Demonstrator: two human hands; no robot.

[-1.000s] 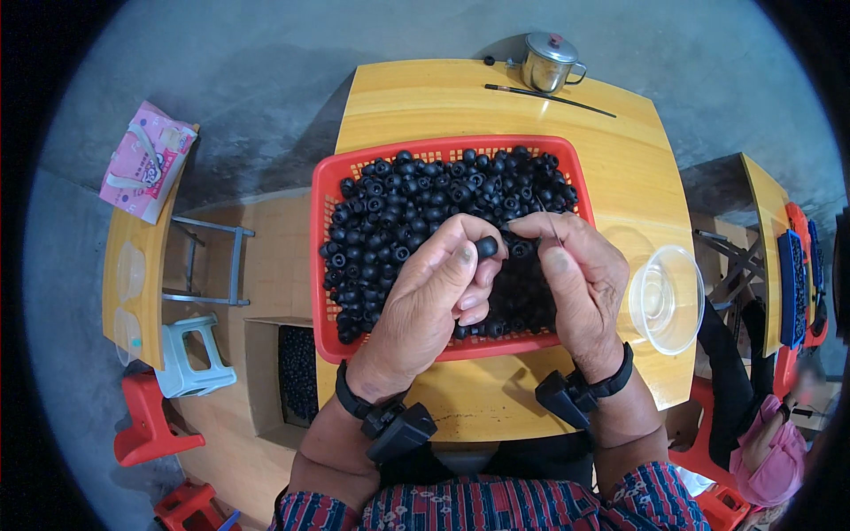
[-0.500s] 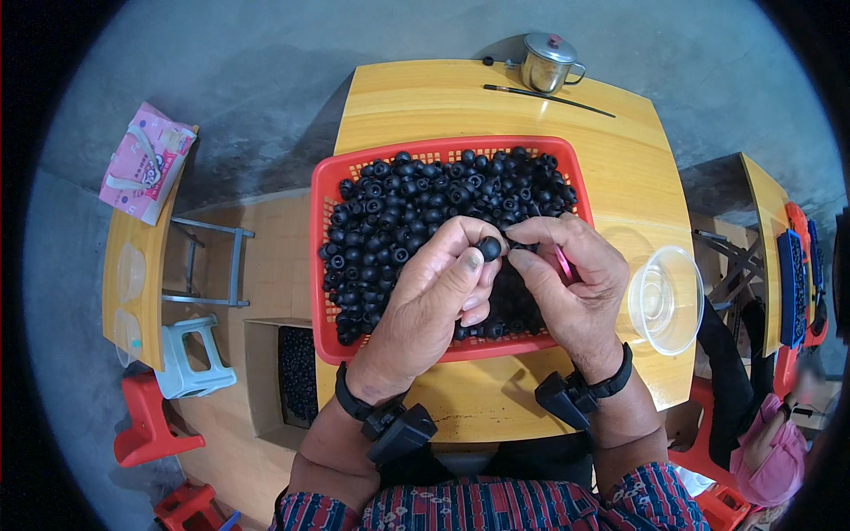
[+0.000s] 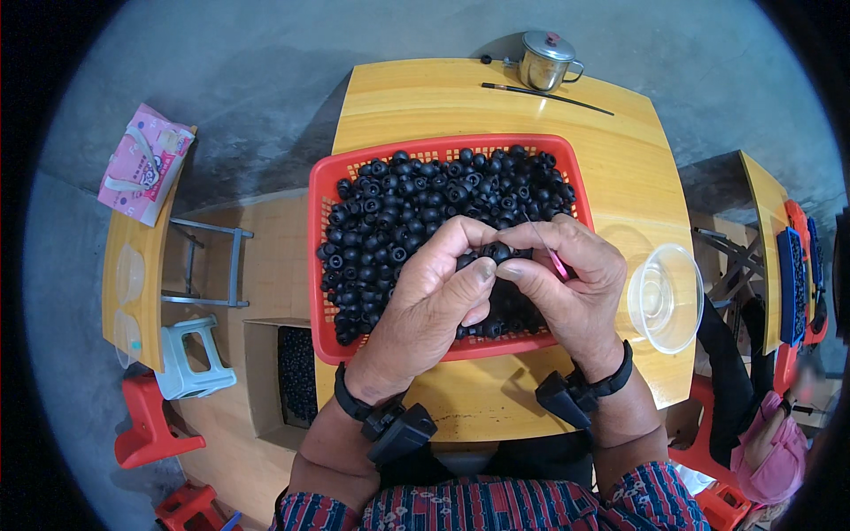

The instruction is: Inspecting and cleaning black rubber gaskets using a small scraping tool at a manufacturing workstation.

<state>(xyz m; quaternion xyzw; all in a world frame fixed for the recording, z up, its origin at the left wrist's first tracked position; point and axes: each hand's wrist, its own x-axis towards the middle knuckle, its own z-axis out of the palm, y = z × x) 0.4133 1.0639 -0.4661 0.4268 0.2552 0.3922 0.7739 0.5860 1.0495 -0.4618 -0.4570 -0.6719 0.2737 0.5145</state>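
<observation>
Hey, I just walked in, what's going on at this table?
Someone's left hand and right hand meet at one small black piece, above a red basket full of similar round pieces. The right hand also holds a thin tool with a pink part. A clear container sits to the basket's right; a lidded metal mug stands beyond it.

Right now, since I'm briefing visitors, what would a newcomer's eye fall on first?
Most likely the red basket on the yellow table, heaped with small round black pieces. Over it, the left hand and right hand meet at one black bead, a slim pink tool in the right. A clear plastic tub sits right of the basket.
</observation>
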